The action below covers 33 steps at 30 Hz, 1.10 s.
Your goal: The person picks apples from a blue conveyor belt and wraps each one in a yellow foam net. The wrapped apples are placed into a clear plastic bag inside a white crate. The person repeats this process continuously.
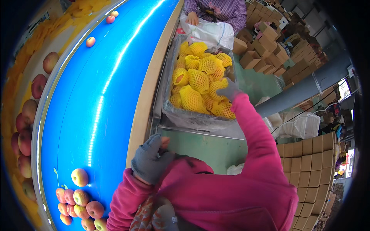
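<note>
My right hand (229, 90), in a grey glove, grips an apple in a yellow foam net (216, 89) at the right side of a plastic-lined crate (199, 122). Several more net-sleeved apples (199, 81) fill the crate, some with the net gathered above the fruit. My left hand (150, 160) hovers near my chest, beside the wooden edge of the conveyor. Its glove leaves a fingertip bare; the fingers are bent, apart from the thumb, and nothing shows between them.
Left of me runs a blue conveyor belt (115, 115) with a cluster of bare apples (81, 197) at its near end. More apples (25, 141) lie beyond its rail. Across the crate sits a person in a checked sleeve (237, 14) with a white sack (212, 33). Cardboard boxes (306, 161) and a grey pole (303, 83) stand right.
</note>
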### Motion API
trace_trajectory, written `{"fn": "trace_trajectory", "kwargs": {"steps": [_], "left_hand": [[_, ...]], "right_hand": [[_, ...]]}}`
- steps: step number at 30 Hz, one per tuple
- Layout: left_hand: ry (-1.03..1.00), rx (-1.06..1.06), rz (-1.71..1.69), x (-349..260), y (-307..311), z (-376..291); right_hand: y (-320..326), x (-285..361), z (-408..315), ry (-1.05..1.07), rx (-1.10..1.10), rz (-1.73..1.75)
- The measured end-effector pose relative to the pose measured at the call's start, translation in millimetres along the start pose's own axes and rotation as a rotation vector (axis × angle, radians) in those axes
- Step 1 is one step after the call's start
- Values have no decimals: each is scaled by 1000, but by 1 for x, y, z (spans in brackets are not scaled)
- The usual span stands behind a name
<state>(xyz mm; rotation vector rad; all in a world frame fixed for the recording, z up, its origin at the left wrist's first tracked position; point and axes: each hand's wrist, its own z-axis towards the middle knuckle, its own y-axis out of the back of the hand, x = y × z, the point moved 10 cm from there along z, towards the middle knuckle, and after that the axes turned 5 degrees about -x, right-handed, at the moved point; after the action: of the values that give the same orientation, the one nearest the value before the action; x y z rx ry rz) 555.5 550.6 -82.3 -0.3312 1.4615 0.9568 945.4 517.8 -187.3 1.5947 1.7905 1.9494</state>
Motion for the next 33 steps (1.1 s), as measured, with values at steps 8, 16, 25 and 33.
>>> {"fn": "trace_trajectory", "kwargs": {"steps": [8, 16, 25, 33], "left_hand": [[-32, -4, 57, 5, -35, 53], [-72, -50, 451, 17, -123, 188], [208, 237, 945, 84, -214, 276], [-17, 149, 616, 17, -183, 323]], "right_hand": [[32, -6, -11, 202, 193, -210], [10, 86, 71, 958, -112, -698], [5, 62, 171, 667, 140, -192], [52, 42, 253, 613, -122, -573]]}}
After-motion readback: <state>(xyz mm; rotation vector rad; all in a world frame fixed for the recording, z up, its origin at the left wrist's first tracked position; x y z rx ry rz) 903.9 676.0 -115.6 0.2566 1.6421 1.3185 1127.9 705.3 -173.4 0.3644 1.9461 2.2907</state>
